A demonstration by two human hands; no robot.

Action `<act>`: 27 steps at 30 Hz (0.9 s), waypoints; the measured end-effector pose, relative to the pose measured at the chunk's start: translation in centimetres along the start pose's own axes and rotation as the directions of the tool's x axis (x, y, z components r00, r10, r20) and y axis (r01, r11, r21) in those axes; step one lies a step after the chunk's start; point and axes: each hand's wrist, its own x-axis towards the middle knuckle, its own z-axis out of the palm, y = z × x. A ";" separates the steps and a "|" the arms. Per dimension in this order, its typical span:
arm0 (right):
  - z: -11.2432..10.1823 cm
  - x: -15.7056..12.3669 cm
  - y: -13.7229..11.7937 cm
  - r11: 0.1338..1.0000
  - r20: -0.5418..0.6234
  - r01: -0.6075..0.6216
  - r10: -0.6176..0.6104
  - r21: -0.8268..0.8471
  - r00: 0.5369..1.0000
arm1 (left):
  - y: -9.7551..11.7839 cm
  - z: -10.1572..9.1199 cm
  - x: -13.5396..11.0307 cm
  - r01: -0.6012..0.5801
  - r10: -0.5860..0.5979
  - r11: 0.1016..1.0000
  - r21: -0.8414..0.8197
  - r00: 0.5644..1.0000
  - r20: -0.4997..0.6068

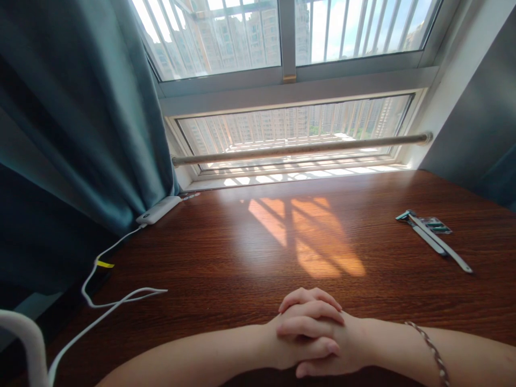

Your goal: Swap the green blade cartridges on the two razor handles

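My left hand [287, 339] and my right hand [350, 342] are clasped together at the table's near side, fingers interlaced and folded over each other. No object shows between them, though the palms are hidden. Both forearms come in low from the sides, and a braided bracelet [433, 349] circles the right one. Well off to the right lies what looks like a razor [426, 236] with a teal head. A slim white handle [449, 251] lies against it, and a small clear pack [436, 224] with teal pieces is just behind.
The dark brown wooden table [193, 258] reaches to a barred window with a horizontal rail [302, 148]. At left, a white power bank or adapter [159, 209] has a white cable [108, 306] looping over the table edge. Blue curtains [88, 107] hang beside it.
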 end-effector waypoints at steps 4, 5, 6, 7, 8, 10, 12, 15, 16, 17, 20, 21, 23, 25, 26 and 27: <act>-0.1 0.1 0.0 1.000 0.000 0.005 -0.005 -0.006 1.000 | -0.5 -0.2 0.6 0.004 -0.004 1.000 -0.013 1.000 0.005; -0.1 0.1 0.0 1.000 0.001 0.005 -0.005 -0.010 1.000 | -0.6 -0.2 0.7 -0.008 0.008 1.000 -0.024 1.000 0.014; -0.1 0.1 0.0 1.000 0.001 0.005 -0.005 -0.013 1.000 | -0.8 -0.1 0.8 -0.019 0.020 0.999 -0.036 1.000 0.023; -0.1 0.1 0.0 1.000 0.000 0.008 -0.008 -0.015 1.000 | -0.9 -0.1 0.8 -0.028 0.029 0.999 -0.046 0.999 0.026; 0.0 0.1 0.0 1.000 -0.001 0.010 -0.010 -0.015 1.000 | -0.9 -0.1 0.7 -0.031 0.032 0.998 -0.051 0.999 0.024; 0.0 0.1 0.0 1.000 -0.002 0.016 -0.016 -0.016 1.000 | -1.0 -0.1 0.4 -0.022 0.022 0.999 -0.034 1.000 0.015; 0.0 0.1 0.0 1.000 0.000 0.016 -0.016 -0.020 1.000 | -0.9 -0.1 -0.1 -0.014 0.014 1.000 -0.005 1.000 0.020; 0.1 0.0 0.1 1.000 0.014 0.004 -0.004 -0.021 1.000 | -0.7 -0.1 -0.5 -0.021 0.020 1.000 0.023 0.999 0.051; 0.1 0.0 0.1 1.000 0.016 0.001 -0.001 -0.018 1.000 | -0.7 -0.1 -0.5 -0.026 0.024 0.999 0.024 0.998 0.058; 0.1 0.0 0.1 1.000 0.015 0.000 0.000 -0.014 1.000 | -0.7 -0.2 -0.5 -0.030 0.028 0.999 0.023 0.997 0.065; 0.1 0.0 0.1 1.000 0.013 0.003 -0.003 -0.013 1.000 | -0.7 -0.3 -0.4 -0.037 0.037 0.999 -0.001 0.996 0.081; 0.1 0.0 0.1 1.000 0.018 0.001 -0.001 -0.016 1.000 | -0.6 -0.4 -0.3 -0.039 0.041 0.999 -0.016 0.996 0.085; 0.1 0.0 0.1 1.000 0.028 -0.003 0.003 -0.020 1.000 | -0.4 -0.4 0.0 -0.023 0.025 0.999 -0.024 0.996 0.089; 0.0 0.0 0.0 1.000 0.030 -0.002 0.003 -0.018 1.000 | 0.0 -0.3 0.3 0.013 -0.014 1.000 0.012 0.996 0.092; 0.0 0.1 0.0 1.000 0.028 0.001 0.000 -0.018 1.000 | 0.3 -0.3 0.5 0.030 -0.034 0.999 0.035 0.995 0.094; 0.0 0.1 0.0 1.000 0.027 0.004 -0.003 -0.019 1.000 | 0.6 -0.3 0.7 0.044 -0.049 0.997 0.056 0.994 0.094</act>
